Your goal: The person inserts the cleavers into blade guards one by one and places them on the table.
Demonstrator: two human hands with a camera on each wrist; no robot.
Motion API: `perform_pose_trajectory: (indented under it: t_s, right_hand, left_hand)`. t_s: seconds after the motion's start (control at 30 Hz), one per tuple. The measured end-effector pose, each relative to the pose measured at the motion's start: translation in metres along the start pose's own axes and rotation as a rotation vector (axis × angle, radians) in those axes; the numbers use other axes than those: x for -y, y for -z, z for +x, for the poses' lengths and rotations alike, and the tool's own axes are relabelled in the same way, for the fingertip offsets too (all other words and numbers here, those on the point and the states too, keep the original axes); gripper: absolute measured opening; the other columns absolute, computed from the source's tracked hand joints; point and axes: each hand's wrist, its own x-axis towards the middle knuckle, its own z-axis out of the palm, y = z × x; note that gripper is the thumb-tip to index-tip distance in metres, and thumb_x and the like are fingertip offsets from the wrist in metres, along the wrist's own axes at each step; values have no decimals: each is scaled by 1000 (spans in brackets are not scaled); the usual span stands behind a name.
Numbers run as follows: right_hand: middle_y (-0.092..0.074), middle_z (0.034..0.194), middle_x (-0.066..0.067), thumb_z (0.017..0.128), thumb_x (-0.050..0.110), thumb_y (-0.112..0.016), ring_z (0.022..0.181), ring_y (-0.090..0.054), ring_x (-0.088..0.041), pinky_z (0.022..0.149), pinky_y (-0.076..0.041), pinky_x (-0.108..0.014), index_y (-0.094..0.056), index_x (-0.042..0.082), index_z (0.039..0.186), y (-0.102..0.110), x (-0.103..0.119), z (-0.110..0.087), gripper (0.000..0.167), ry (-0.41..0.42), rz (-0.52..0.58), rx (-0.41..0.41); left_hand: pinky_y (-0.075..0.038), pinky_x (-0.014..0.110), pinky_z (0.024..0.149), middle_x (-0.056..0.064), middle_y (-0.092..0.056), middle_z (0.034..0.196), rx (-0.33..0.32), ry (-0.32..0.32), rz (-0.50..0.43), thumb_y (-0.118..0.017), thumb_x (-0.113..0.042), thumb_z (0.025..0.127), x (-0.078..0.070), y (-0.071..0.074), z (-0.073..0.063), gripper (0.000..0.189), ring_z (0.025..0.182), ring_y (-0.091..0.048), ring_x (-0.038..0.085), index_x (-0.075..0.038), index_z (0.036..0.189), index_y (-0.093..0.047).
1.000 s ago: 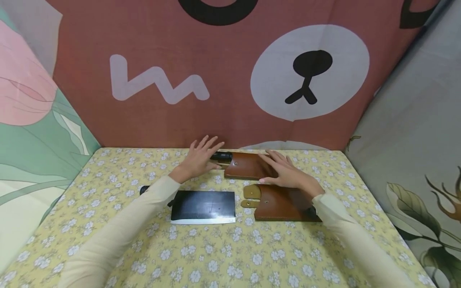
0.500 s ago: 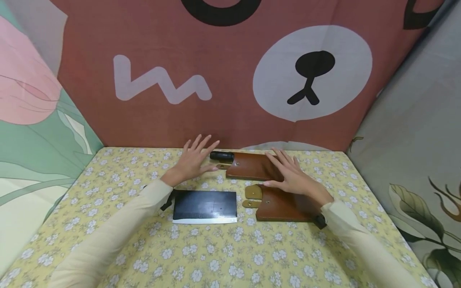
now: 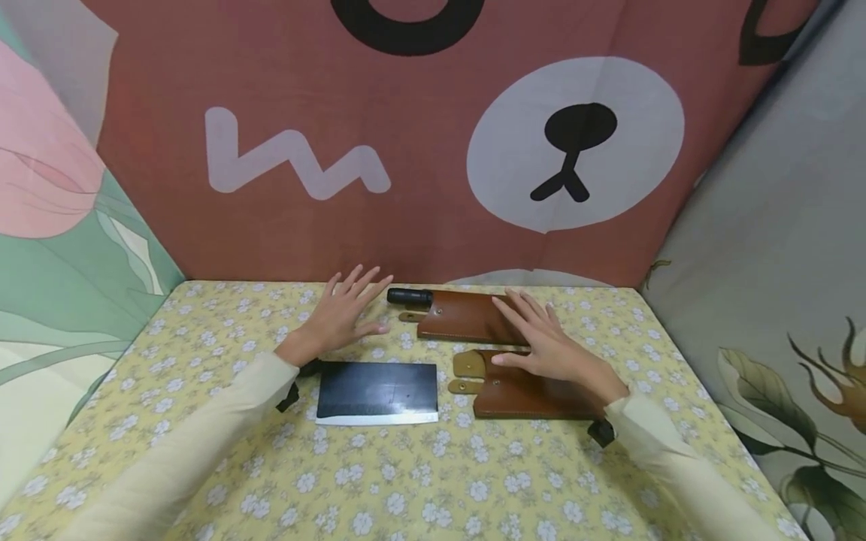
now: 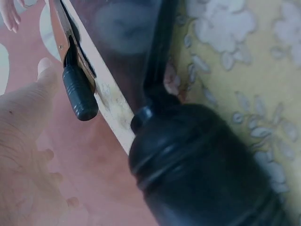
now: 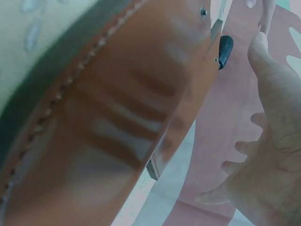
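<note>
1. Backdrop (image 3: 291,240), one: red-brown cloth with a printed face, standing behind the table
2. Table (image 3: 365,481), one: yellow floral covering, bearing everything listed below
3. Sheaths, two, of brown leather: the far sheath (image 3: 460,315) lies by the backdrop, the near sheath (image 3: 528,398) in front and to its right; the right wrist view alone shows dark finger-shaped bands across the near sheath
4. Bare cleaver (image 3: 376,391), one: lying flat left of the near sheath, pale edge towards the person
5. Hands, two: left hand (image 3: 334,323), fingers extended and spread, raised above the cloth between cleaver and far sheath; right hand (image 3: 551,349), likewise spread, over the sheaths and, by its wrist view, apart from them; neither grips anything
6. Black handles, two: the cleaver's handle (image 4: 202,165), largely hidden by the left arm in the head view, fills the left wrist foreground; the far sheath's handle (image 3: 409,297) projects leftward
</note>
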Motion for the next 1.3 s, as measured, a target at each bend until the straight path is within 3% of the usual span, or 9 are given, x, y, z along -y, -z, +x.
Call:
perform_pose_trajectory:
  t_s: [0.13,0.37,0.8,1.1,1.3]
  right_hand:
    - [0,177,-11,94,51,-76,162,2,-41,120,4,-77,-16,18,170,-2,5,-6,103,-6,17,13]
    - [4,177,-6,96,52,-73,162,4,-40,120,0,-78,-11,23,171,-8,18,-7,101,16,122,56]
    - [2,177,-9,95,53,-75,162,4,-42,117,1,-80,-14,20,170,-11,29,-14,103,26,108,59]
    - [4,177,-6,92,53,-78,161,3,-44,117,2,-80,-11,23,171,-10,24,-25,108,-9,153,110]
    - [0,177,-12,90,53,-79,160,1,-47,116,1,-82,-15,21,170,-10,23,-29,107,12,139,105]
  left_hand:
    - [-21,74,120,22,-32,168,-6,-25,-30,-79,-45,92,-2,0,-8,91,156,-24,48,-10,164,-35]
    - [-18,72,122,21,-29,169,17,-11,-35,-77,-49,93,-5,4,-12,92,158,-21,46,-11,165,-33]
    - [-20,73,120,20,-27,170,24,-16,-32,-77,-48,93,-5,4,-24,92,157,-21,47,-10,164,-35]
    - [-11,71,123,18,-19,173,100,55,-86,-73,-48,96,-1,6,-39,91,160,-12,44,-13,167,-28]
    - [-10,72,123,18,-19,174,107,66,-110,-72,-46,98,0,9,-48,89,160,-10,44,-13,167,-27]
